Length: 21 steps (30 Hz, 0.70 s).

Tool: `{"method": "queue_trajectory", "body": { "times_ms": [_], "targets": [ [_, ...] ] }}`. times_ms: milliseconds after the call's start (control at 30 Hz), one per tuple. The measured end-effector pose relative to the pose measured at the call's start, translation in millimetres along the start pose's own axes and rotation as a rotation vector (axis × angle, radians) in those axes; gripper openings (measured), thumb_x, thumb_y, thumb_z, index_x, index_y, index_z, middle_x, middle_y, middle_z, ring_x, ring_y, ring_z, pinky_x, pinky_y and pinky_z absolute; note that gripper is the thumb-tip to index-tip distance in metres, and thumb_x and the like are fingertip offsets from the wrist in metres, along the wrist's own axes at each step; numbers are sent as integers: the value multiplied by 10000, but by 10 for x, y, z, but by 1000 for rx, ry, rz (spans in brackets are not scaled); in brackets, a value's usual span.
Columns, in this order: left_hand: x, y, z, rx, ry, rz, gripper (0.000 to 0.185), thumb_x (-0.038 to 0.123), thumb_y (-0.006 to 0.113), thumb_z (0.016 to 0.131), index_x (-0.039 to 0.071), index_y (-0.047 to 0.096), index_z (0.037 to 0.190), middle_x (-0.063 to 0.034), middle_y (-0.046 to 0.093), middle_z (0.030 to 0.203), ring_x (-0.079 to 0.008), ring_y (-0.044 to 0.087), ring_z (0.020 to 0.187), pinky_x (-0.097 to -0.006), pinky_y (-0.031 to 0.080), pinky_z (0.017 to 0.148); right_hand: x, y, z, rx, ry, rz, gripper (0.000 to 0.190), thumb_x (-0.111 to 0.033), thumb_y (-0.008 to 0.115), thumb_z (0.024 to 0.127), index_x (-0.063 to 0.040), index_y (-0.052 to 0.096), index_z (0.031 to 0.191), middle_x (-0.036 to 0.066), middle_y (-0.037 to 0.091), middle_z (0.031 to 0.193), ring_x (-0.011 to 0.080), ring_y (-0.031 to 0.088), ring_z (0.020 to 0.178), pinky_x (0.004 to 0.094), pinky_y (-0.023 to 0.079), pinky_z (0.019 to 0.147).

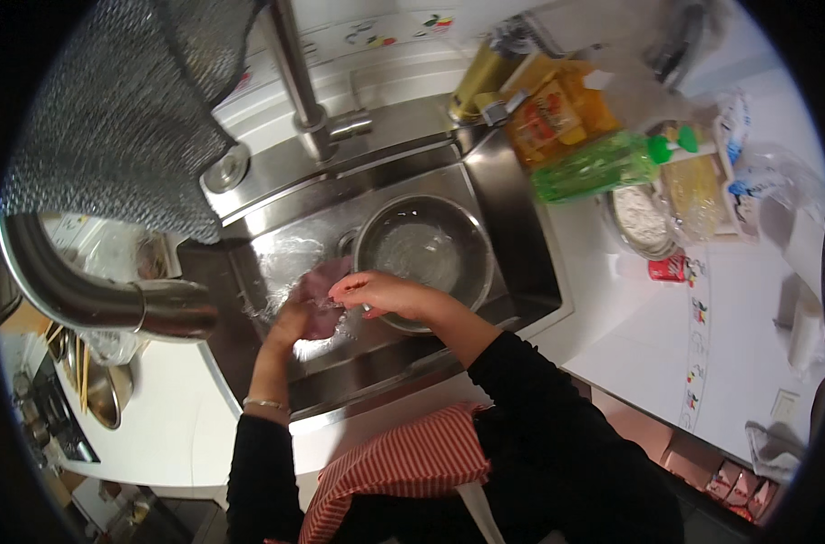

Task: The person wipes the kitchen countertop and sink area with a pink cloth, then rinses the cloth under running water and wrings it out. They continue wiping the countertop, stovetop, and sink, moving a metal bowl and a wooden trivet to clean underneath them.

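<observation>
Over the left half of a stainless steel sink (pixel 521 224), my left hand (pixel 293 319) holds a thin pinkish sheet-like thing (pixel 320 285), perhaps a cloth or a piece of meat. Water splashes around it. My right hand (pixel 361 292) is at its right edge with the fingertips bent together; whether they grip it is not clear. Below my right wrist, a round metal basin (pixel 484 272) with water in it stands in the sink. The sink drain (pixel 347 241) shows beside the basin.
A large curved metal spout (pixel 113 306) juts in from the left, under a hanging grey mesh-like cloth (pixel 113 115). Behind the sink rises a tap (pixel 303 102). On the right lie a green bottle (pixel 589 166), an orange packet (pixel 548 115) and a bowl of white powder (pixel 640 217).
</observation>
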<state>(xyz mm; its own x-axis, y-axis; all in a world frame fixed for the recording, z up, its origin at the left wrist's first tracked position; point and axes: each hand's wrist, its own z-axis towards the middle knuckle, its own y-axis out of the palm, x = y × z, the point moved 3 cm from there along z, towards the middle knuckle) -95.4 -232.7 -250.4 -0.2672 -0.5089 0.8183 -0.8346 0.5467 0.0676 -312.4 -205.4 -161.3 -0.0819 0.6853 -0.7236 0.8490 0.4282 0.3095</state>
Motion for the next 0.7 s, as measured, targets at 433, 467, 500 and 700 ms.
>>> {"method": "queue_trajectory", "body": {
  "times_ms": [433, 467, 500, 700],
  "targets": [
    [-637, -403, -283, 113, -60, -262, 474, 210, 516, 913, -2, 418, 1325, -147, 608, 1146, -247, 638, 922, -362, 564, 739, -452, -815, -1613, 965, -397, -308, 248, -260, 560, 920, -102, 651, 1087, 48, 657, 1067, 170, 599, 1005, 298, 473, 837],
    [-704, -426, -308, 136, -138, -275, 499, 223, 547, 909, -2, 405, 1332, -145, 596, 1162, -243, 633, 939, -357, 561, 766, -566, -996, -1883, 991, -567, 351, 264, -266, 504, 957, -92, 601, 1131, 57, 647, 1040, 158, 611, 930, 358, 492, 810],
    [-730, -424, -330, 100, -141, -263, 489, 208, 538, 905, -2, 410, 1328, -143, 596, 1160, -235, 635, 929, -354, 561, 762, -749, -1133, -2182, 1012, -837, 540, 296, -316, 478, 986, -58, 589, 1080, 45, 651, 1005, 164, 612, 928, 361, 495, 806],
    [-697, -364, -396, 176, -303, -195, 471, 183, 525, 900, 2, 429, 1324, -115, 601, 1142, -212, 630, 935, -354, 546, 789, -1671, -1623, -3102, 878, -1169, 955, 466, -442, 444, 983, -13, 523, 1147, 91, 627, 959, 217, 583, 1006, 310, 507, 815]
  ]
}}
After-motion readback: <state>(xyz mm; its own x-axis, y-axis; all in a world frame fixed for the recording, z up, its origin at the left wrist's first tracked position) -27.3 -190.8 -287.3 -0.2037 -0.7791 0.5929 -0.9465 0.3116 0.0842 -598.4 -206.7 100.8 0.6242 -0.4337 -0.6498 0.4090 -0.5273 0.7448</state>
